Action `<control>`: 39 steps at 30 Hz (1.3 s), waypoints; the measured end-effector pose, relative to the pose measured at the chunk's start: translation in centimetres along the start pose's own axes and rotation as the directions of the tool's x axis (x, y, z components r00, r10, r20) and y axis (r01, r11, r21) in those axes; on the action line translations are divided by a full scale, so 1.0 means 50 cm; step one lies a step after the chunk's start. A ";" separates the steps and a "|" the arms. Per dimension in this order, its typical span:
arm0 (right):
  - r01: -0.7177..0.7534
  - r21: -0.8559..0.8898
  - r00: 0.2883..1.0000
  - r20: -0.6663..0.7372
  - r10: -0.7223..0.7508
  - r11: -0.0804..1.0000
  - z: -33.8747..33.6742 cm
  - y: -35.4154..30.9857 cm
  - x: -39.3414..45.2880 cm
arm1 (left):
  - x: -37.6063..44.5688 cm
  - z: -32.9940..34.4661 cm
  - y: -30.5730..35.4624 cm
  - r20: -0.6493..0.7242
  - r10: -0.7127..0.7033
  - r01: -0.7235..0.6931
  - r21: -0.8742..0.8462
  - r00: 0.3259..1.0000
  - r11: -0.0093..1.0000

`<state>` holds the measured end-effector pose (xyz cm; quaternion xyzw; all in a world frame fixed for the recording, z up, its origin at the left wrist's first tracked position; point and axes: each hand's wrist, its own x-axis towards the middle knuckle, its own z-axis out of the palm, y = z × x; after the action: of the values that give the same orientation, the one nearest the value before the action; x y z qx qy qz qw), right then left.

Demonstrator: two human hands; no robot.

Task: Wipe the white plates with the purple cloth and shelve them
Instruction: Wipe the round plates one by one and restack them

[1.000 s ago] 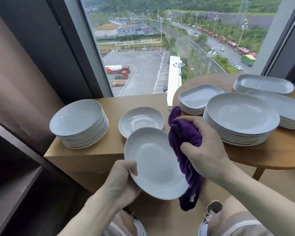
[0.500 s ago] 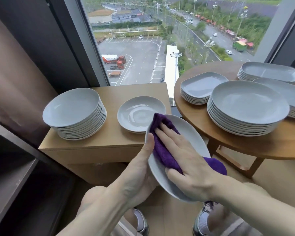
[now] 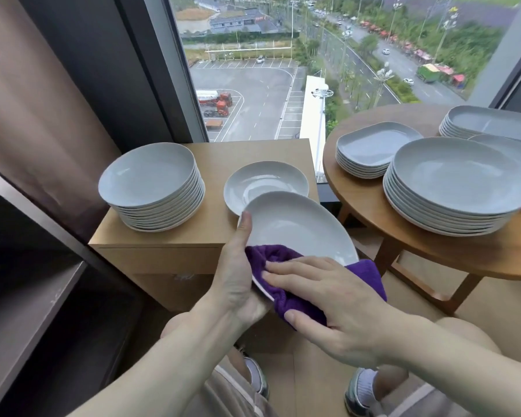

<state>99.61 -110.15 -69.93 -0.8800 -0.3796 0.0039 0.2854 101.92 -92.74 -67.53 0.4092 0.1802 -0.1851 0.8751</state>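
**Plate held at a tilt, purple cloth pressed to its near edge**

Head view: the left hand point(image 3: 238, 284) grips a white plate point(image 3: 298, 230) by its near-left rim, thumb lying along the edge and fingers curled beneath, holding it tilted in the air in front of the square wooden desk point(image 3: 169, 236). The right hand point(image 3: 334, 305) lies flat with straight fingers on the purple cloth point(image 3: 283, 257), pressing it onto the lower part of the plate; the cloth wraps over the near rim and a fold sticks out to the right of the wrist. On the square desk stands a tall stack of round white plates point(image 3: 151, 188) at the left, and just beside it a single shallow plate point(image 3: 265, 182), partly hidden behind the held one. To the right, a round wooden desk point(image 3: 373, 212) carries a large round stack point(image 3: 460, 185) at the front, a stack of squarish plates point(image 3: 376, 152) behind it on the left, and oblong stacks point(image 3: 494, 121) at the far right. Dark shelves point(image 3: 27, 302) stand at the left edge, and a window point(image 3: 283, 70) lies behind the desks
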 end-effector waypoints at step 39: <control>-0.086 -0.141 0.992 -0.108 0.071 0.986 0.009 -0.011 -0.001 | -0.001 0.010 -0.007 0.099 0.141 -0.157 0.166 0.985 0.974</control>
<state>99.11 -109.67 -70.07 -0.9117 -0.3288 -0.0578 0.2395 101.78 -93.31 -67.44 0.4875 0.0939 -0.1514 0.8547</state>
